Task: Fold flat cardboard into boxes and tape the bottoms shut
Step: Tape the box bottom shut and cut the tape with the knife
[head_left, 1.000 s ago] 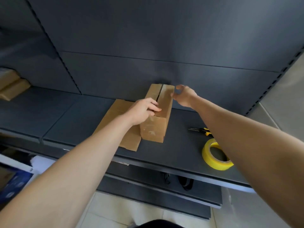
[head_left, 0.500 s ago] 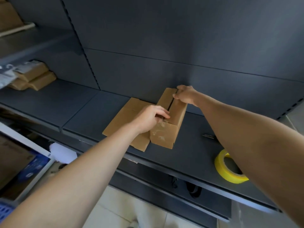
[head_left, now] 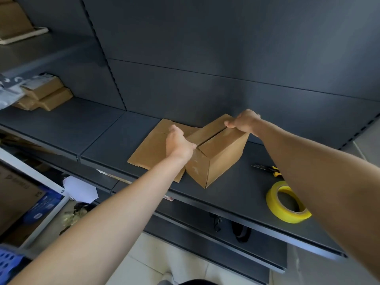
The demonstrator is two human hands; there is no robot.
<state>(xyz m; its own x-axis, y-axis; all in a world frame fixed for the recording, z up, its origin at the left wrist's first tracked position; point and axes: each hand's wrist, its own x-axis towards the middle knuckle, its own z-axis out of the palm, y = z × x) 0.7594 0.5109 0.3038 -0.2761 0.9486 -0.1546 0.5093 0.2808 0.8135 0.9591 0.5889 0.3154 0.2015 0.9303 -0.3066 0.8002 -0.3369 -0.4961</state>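
Holding a folded cardboard box (head_left: pixel 218 153) at both ends, we keep it on the dark shelf (head_left: pixel 102 136), set at an angle to the shelf's front edge. Our left hand (head_left: pixel 178 144) is at the near-left end, thumb raised, fingers curled against the top flaps where the seam ends. Our right hand (head_left: pixel 243 122) grips the far end, with fingers bent over the top edge and the thumb on a flap. The two top flaps are folded down, with a dark slit between them.

A flat cardboard sheet (head_left: pixel 152 149) lies just left of the box, touching it, partly under our left wrist. To the right, a yellow tape roll (head_left: pixel 285 202) lies flat near the shelf's front edge, partly hidden by our right forearm. A cutter (head_left: pixel 267 168) with a yellow-and-black handle lies between the roll and the box, apart from both. Far left on the shelf, small brown boxes (head_left: pixel 47 93) sit stacked.
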